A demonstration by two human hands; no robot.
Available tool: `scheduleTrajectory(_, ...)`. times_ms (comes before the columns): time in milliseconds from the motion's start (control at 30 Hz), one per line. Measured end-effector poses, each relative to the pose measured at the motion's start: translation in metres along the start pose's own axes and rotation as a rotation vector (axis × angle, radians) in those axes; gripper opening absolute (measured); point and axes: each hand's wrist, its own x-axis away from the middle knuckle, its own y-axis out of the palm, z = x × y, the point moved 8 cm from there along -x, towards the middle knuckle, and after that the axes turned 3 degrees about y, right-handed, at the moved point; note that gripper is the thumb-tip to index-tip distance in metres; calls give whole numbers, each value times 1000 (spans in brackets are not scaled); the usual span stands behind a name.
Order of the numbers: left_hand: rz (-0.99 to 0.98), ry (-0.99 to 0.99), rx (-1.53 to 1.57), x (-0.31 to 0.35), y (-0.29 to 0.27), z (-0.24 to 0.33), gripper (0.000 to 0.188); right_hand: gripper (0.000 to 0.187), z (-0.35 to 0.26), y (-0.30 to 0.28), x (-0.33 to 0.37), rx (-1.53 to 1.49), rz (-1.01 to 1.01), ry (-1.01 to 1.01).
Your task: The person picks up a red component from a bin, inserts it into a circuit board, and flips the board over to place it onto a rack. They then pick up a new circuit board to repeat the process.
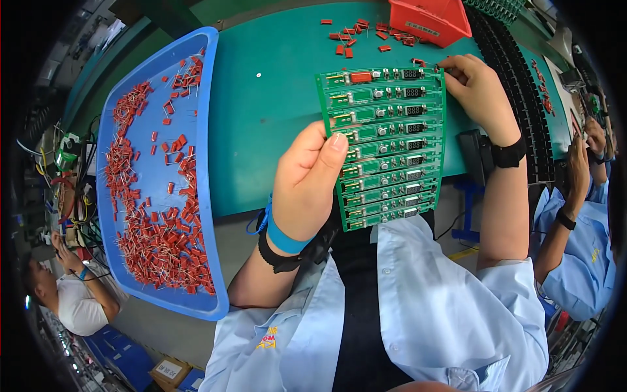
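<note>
A green circuit board panel, made of several narrow board strips, is held up and tilted above the front edge of the bench. My left hand grips its left edge, thumb over the front and fingers hidden behind. My right hand is closed at the panel's upper right corner, with the fingertips partly hidden. One red box-shaped capacitor lies in the top strip; the strips below show none. Another red capacitor shows just beyond the top edge, close to my right fingertips; whether they touch it is unclear.
To the left stands a large blue tray with many loose red capacitors. A red bin sits at the far side, capacitors scattered beside it on the green bench mat. A black slotted rail runs along the right. Other people work on both sides.
</note>
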Motion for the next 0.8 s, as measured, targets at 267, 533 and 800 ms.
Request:
scheduleTrajectory(267,40,-21,-16,2,0,2,26,18,18,11,-2,-185,-6,42)
scheduleTrajectory(533,40,-14,-29,4,1,3,26,19,20,8,-1,-202,34,45)
scheduleTrajectory(800,12,0,-29,3,3,4,27,22,28,5,-1,-169,62,100)
